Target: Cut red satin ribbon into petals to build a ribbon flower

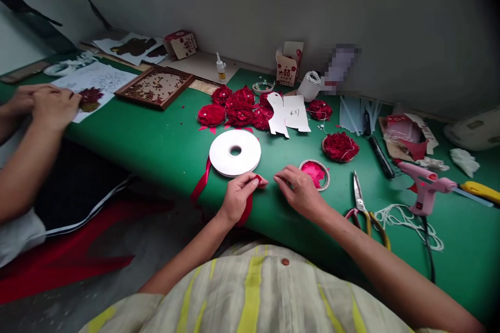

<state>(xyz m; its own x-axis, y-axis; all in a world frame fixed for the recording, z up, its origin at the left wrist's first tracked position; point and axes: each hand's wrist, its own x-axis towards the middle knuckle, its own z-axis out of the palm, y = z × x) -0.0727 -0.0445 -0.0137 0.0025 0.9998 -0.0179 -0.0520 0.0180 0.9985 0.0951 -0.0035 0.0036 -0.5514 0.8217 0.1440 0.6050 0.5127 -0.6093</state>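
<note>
Yellow-striped beige shirt is below your left hand, which pinches flat red ribbon hanging lengthwise; right hand: grip I cannot tell.

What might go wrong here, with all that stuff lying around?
The red ribbon in the left hand seems to dip past the edge of the green table, so it could snag or twist. The pink glue gun shows a red light; if hot, it might scorch the white string beside it. The scissors lie close to the right forearm, which could knock them.
</note>
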